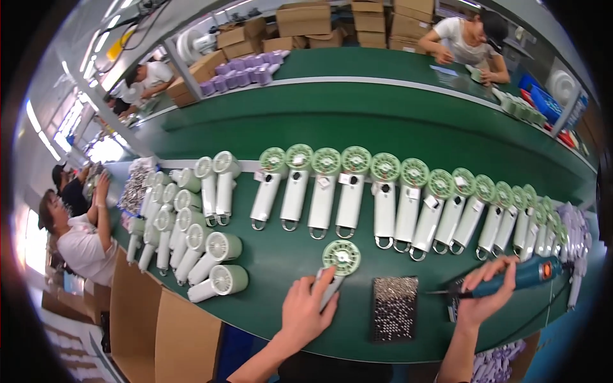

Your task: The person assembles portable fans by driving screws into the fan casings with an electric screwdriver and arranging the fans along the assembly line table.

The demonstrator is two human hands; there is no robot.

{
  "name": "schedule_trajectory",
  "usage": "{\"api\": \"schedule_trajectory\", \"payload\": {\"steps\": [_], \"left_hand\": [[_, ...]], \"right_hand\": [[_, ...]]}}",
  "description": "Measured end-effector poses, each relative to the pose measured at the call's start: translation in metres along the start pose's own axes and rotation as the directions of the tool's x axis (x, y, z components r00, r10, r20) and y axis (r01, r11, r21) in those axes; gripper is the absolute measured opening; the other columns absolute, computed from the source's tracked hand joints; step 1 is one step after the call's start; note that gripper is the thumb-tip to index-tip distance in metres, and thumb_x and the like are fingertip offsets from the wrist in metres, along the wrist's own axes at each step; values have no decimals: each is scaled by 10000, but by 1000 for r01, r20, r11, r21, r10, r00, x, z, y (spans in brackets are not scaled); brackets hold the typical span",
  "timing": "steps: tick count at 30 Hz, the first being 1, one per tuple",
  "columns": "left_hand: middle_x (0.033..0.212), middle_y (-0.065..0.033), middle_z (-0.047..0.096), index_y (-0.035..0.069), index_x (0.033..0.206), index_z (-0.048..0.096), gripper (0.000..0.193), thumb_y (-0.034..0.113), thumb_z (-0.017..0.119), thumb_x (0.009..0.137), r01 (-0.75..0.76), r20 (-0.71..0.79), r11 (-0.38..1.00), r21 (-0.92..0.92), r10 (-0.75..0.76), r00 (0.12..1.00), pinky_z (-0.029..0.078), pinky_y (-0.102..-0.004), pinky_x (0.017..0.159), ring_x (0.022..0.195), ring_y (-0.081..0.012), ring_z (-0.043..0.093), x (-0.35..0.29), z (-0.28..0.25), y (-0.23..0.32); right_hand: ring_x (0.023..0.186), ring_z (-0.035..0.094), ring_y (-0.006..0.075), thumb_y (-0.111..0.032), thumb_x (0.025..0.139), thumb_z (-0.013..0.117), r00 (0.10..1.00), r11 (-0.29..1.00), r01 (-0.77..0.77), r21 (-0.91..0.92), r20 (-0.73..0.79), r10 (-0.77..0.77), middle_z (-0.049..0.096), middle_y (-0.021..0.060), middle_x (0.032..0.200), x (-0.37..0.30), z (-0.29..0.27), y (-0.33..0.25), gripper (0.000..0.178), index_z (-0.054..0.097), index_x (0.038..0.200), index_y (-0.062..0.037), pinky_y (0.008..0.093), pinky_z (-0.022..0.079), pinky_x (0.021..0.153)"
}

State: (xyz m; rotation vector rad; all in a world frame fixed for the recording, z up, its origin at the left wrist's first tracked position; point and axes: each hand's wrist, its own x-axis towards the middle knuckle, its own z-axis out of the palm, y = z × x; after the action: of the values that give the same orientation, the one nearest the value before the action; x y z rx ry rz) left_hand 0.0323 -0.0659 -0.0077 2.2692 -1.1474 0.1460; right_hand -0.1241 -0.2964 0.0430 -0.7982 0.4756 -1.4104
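My left hand point(308, 313) is closed around the handle of a handheld fan point(342, 256) lying on the green bench. The fan's round green head points away from me, and its white handle is mostly covered by my fingers. My right hand point(488, 290) grips a teal electric screwdriver point(525, 276), held roughly level with its thin bit pointing left. Between the two hands sits a black screw tray point(376, 327) filled with small silvery screws. The screwdriver's bit is close to the tray's right side, apart from the fan.
A long row of handheld fans point(356, 191) spans the bench point(271, 265) ahead. More fans point(220, 246) are grouped at left near a bin of metal parts point(137, 185). A small dark box point(453, 300) lies by my right hand. Co-workers point(469, 41) sit across and at left.
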Motion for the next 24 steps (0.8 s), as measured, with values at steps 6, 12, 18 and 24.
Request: {"api": "schedule_trajectory", "payload": {"steps": [6, 12, 18, 24], "left_hand": [[923, -116, 525, 115, 1287, 531, 546, 155, 702, 770, 10, 20, 999, -31, -9, 1000, 457, -365, 680, 767, -282, 529, 3, 3, 8], [938, -104, 515, 147, 1325, 497, 539, 189, 666, 815, 12, 54, 996, -84, -7, 999, 464, -346, 697, 786, -259, 526, 8, 3, 6], [1013, -121, 528, 156, 1359, 462, 554, 181, 641, 836, 17, 86, 989, -147, -4, 996, 455, -353, 734, 824, -260, 518, 9, 6, 2], [1013, -122, 522, 163, 1371, 455, 560, 175, 636, 841, -2, 66, 987, -161, 13, 998, 455, -348, 740, 864, -264, 522, 11, 7, 0]], "right_hand": [[358, 331, 97, -283, 984, 399, 1000, 1000, -17, 7, -2, 17, 388, 16, 643, 1, -9, 2, 238, 444, 1067, -65, 230, 315, 292], [427, 328, 77, -265, 976, 425, 998, 994, -55, -95, -41, 51, 377, 6, 666, -4, 4, 8, 221, 474, 1021, -54, 201, 286, 354], [410, 395, 169, -315, 938, 449, 987, 966, -155, -206, -70, 144, 453, 57, 627, 0, 16, 0, 311, 474, 747, -71, 272, 323, 379], [413, 397, 162, -309, 918, 469, 986, 958, -160, -238, -77, 145, 461, 54, 617, 2, 14, 6, 307, 476, 712, -82, 270, 324, 379]]}}
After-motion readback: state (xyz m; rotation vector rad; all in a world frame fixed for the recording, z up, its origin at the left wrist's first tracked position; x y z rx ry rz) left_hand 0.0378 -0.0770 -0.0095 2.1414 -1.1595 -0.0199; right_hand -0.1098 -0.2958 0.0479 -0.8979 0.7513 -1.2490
